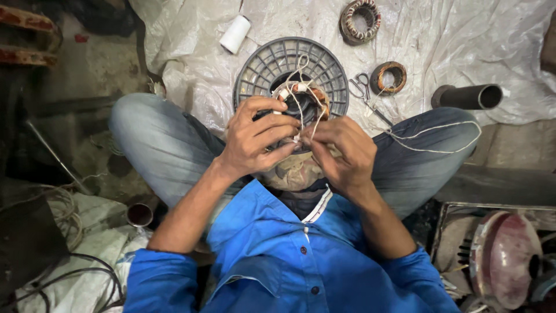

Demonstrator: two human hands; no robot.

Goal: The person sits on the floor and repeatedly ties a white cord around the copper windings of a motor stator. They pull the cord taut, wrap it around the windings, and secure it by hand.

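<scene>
A person in a blue shirt and jeans sits cross-legged on a white plastic sheet spread over the floor, both forearms raised toward the centre of the view. The left hand curls around the near-left side of a motor winding, a ring of copper coil w/ white sleeves, fingers bent & gripping it; the right hand is pinched shut on a white string that loops up over the coil, w/ more of it trailing right across the knee. The winding sits between the knees, just in front of a grey ribbed plastic disc lying flat on the sheet; part of the disc is hidden behind coil & hands. At bottom right a metal tray holds a round reddish metal cover & other bits too dark to make out; tray is cut off by the frame edge. On the sheet beyond: a dark pipe lying on its side at right, a larger wound coil at top, a smaller copper ring nr the disc, scissors just beside that ring, and a white thread spool tipped over at upper left. A small metal cup stands by the left elbow, contents not visible. Loose cables lie at lower left, half in shadow. Fingertips of both hands overlap, so exact contact w/ the knot can't be told.
</scene>
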